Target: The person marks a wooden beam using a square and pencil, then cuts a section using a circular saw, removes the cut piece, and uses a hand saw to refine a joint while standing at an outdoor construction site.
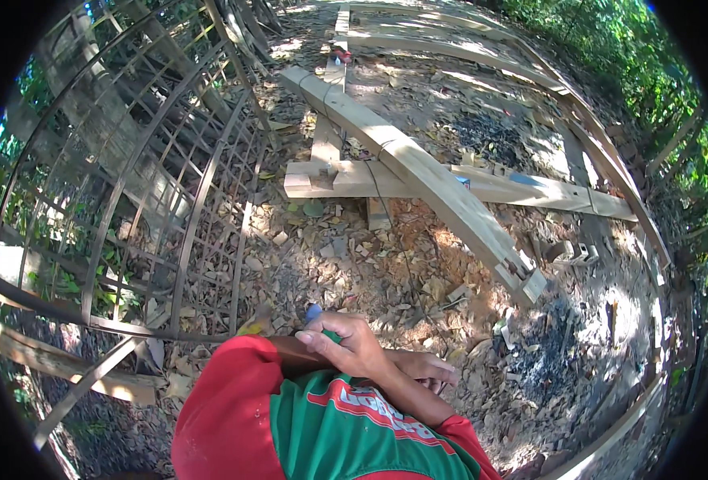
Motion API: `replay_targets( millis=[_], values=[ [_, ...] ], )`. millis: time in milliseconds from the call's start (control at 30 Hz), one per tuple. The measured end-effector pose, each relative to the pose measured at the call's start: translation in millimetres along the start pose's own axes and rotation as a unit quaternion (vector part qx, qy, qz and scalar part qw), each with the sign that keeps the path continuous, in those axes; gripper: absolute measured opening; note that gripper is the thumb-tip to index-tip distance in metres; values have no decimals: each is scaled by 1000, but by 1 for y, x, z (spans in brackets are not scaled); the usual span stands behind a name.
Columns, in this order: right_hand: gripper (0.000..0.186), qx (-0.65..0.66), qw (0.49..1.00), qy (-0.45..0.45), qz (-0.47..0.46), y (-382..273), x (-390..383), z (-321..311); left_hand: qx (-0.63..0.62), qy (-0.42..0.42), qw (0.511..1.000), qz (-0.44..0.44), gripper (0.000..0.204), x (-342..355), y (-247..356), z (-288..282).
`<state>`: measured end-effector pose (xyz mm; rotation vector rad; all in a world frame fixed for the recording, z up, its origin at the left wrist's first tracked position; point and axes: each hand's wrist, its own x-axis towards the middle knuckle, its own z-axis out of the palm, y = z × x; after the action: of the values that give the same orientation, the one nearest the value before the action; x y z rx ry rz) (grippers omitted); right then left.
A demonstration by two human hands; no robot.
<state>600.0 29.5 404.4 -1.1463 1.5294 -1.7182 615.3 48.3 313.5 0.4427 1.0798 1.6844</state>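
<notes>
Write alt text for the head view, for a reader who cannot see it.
A person's right hand, crossed over the left forearm, grips something small and green; the left hand shows to its right. Ahead, a long notched beam lies diagonally across another beam above leaf-strewn ground, with a barred lattice at left.

Underfoot the earthen ground [322,276] is littered with dry leaves, dappled by bright sun and shade. A lattice of bars [118,190] lines its left edge; green foliage [642,68] crowds the far right corner. One dark ash patch [550,352] lies toward the right edge, another [486,134] farther back.
</notes>
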Motion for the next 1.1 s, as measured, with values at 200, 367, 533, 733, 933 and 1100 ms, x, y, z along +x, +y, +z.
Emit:
replay_targets(
  millis=[200,367,533,733,933,1100],
  values=[
    [20,-38,993,68,-83,1,-13,1,4,-2,1000,2,65,4,-4,6],
    [16,-23,994,106,-10,4,-24,-1,7,-23,1000,-2,64,10,0,10],
    [19,-19,990,138,-24,4,-15,0,9,-26,1000,-8,63,1,0,6],
    [15,-24,992,124,6,14,15,7,7,-13,1000,0,62,-25,7,-18],
    [18,-58,996,62,4,25,85,16,-10,23,1000,15,61,-81,19,-71],
    [21,-44,998,40,34,57,168,27,-15,30,999,24,60,-137,35,-139]
  ],
)
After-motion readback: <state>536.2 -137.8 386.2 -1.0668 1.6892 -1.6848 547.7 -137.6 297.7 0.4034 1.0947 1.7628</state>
